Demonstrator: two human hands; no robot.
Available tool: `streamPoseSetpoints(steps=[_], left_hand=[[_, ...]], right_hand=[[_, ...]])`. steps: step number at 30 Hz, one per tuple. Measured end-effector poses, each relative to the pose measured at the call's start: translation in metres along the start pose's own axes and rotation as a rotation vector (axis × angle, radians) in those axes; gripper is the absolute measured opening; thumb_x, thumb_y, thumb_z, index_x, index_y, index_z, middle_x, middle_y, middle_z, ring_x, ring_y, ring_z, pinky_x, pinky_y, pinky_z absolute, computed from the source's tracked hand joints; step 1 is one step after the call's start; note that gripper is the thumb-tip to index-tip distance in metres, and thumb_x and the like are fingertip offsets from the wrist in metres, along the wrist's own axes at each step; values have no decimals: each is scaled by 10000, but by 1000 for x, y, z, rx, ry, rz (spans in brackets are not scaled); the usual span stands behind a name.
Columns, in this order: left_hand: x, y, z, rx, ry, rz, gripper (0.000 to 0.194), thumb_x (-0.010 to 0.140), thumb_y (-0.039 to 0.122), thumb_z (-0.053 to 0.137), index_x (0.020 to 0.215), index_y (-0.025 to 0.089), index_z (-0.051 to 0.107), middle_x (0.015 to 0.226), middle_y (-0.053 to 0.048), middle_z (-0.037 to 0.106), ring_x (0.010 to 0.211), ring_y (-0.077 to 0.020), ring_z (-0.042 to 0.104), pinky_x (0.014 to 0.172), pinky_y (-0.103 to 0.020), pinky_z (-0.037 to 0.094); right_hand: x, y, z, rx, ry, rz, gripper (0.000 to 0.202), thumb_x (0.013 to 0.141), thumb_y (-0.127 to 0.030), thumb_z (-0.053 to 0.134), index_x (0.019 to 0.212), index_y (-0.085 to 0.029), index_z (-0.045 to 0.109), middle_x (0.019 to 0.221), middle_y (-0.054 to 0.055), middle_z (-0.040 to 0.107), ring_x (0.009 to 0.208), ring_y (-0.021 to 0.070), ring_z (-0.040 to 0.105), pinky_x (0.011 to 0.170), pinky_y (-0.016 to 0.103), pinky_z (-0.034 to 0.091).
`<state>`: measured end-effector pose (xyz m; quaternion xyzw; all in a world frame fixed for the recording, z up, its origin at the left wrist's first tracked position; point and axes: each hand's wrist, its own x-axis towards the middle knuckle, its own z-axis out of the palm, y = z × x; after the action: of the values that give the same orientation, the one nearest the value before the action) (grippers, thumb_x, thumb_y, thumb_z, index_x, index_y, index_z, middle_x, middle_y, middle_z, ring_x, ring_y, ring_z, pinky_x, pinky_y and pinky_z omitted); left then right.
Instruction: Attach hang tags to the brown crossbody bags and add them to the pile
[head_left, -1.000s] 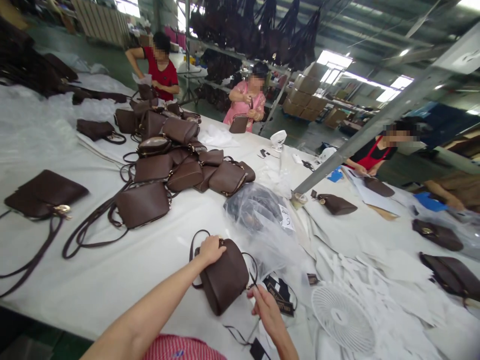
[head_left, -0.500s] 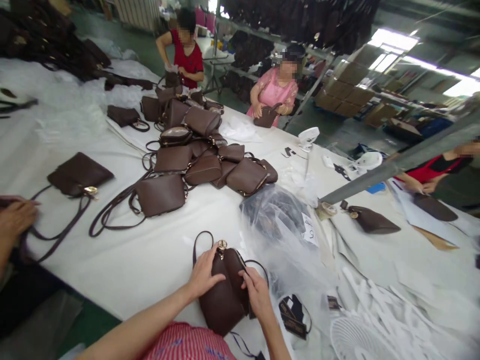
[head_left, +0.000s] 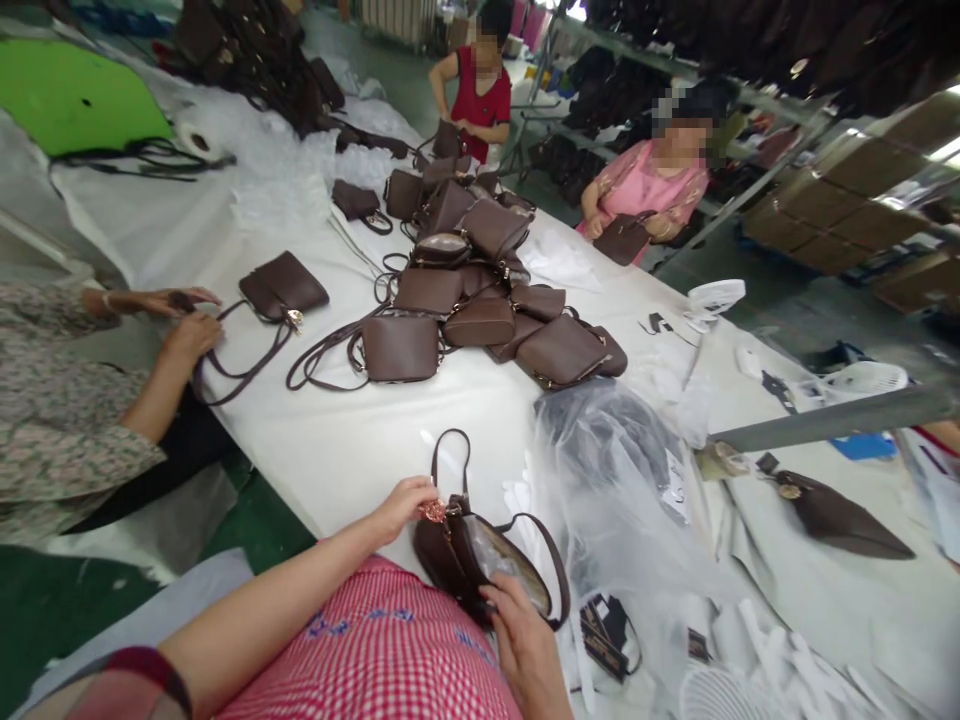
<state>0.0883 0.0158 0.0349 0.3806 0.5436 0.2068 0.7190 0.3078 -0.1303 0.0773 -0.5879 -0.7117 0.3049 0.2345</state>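
Observation:
A dark brown handbag point(head_left: 435, 555) stands right in front of me at the table edge, its top open and clear plastic and a pale lining showing inside. My left hand point(head_left: 405, 505) is closed on the round, coppery metal charm point(head_left: 433, 510) at the bag's left end. On the near right side, my right hand point(head_left: 521, 630) grips the bag's rim, thumb and fingers around the edge. One strap loop point(head_left: 452, 440) rises behind the bag, and a longer strap point(head_left: 551, 545) curves on its right.
A pile of brown handbags point(head_left: 480, 230) covers the table's middle. Right of me lie a clear plastic bag point(head_left: 600, 450), black tags point(head_left: 606, 635) and a white fan point(head_left: 720, 690). A metal pole point(head_left: 832, 418) crosses at right. Co-workers handle bags, one close at left point(head_left: 187, 330).
My view has swung left. The handbag has been tipped so its opening shows. My left hand has gone from lying on the bag's side to pinching the charm; my right hand is now at the rim.

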Motion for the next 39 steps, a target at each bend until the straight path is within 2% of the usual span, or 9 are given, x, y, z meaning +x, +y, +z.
streamPoseSetpoints(steps=[2, 4, 6, 11, 16, 22, 28, 33, 39], left_hand=[[-9, 1, -9, 270, 64, 6, 215, 754, 349, 527, 676, 150, 552, 744, -53, 591, 805, -234, 594, 775, -375, 472], [-18, 4, -16, 590, 177, 153, 100, 702, 232, 568, 744, 151, 608, 943, -93, 612, 995, -277, 560, 900, -407, 432], [-25, 7, -18, 736, 188, 363, 311, 647, 101, 548, 933, 169, 649, 1163, -101, 567, 1142, -266, 494, 1005, -390, 374], [-28, 10, -7, 567, -263, 564, 534, 677, 25, 420, 1137, 191, 635, 1168, -51, 624, 1094, -186, 561, 1003, -313, 409], [-28, 10, -11, 641, -375, 620, 509, 638, -11, 462, 1052, 199, 669, 1295, -59, 572, 1206, -232, 503, 1063, -366, 361], [-17, 24, -33, 697, -596, 428, 397, 590, 28, 530, 901, 200, 706, 1374, -45, 511, 1085, -256, 581, 887, -307, 476], [-3, 11, -34, 620, -270, 250, 510, 586, 68, 447, 1052, 152, 636, 980, -58, 669, 894, -200, 598, 736, -256, 482], [-1, -2, -27, 519, -367, 166, 654, 564, 73, 426, 1191, 156, 594, 825, -24, 673, 686, -158, 598, 582, -213, 445], [2, 8, -20, 501, -398, 88, 319, 629, 160, 493, 867, 158, 705, 813, -26, 691, 755, -170, 593, 626, -222, 454]], right_hand=[[-5, -2, 3, 14, -18, -12, 308, 887, -161, 432, 1092, -230, 652, 1176, 98, 648, 1065, 222, 638, 896, 334, 540], [-10, -4, 7, 8, -26, -14, 310, 888, -170, 427, 1080, -219, 665, 1165, 103, 650, 1066, 222, 636, 886, 316, 540], [-13, -7, 11, -5, -26, 5, 317, 893, -174, 412, 1070, -200, 674, 1163, 111, 645, 1068, 220, 631, 883, 299, 532], [-14, -20, 16, -7, -34, 55, 322, 883, -169, 393, 1037, -194, 675, 1151, 114, 627, 1010, 205, 645, 856, 285, 527], [-11, -31, 10, -71, -59, 99, 299, 858, -191, 424, 1019, -229, 673, 1234, 115, 581, 1020, 222, 639, 831, 321, 545], [1, -46, -7, -17, -319, 132, 265, 871, -212, 439, 983, -254, 675, 1240, 65, 589, 1055, 197, 614, 896, 309, 509], [9, -61, -10, 68, -290, 168, 254, 900, -228, 414, 918, -226, 667, 1068, 51, 656, 958, 188, 631, 860, 294, 487], [12, -57, -7, 65, -306, 155, 245, 896, -240, 424, 961, -216, 660, 1005, 39, 659, 928, 188, 623, 833, 283, 473], [15, -55, -6, 39, -265, 169, 234, 871, -221, 449, 906, -236, 680, 907, 16, 669, 805, 179, 617, 736, 260, 468]])
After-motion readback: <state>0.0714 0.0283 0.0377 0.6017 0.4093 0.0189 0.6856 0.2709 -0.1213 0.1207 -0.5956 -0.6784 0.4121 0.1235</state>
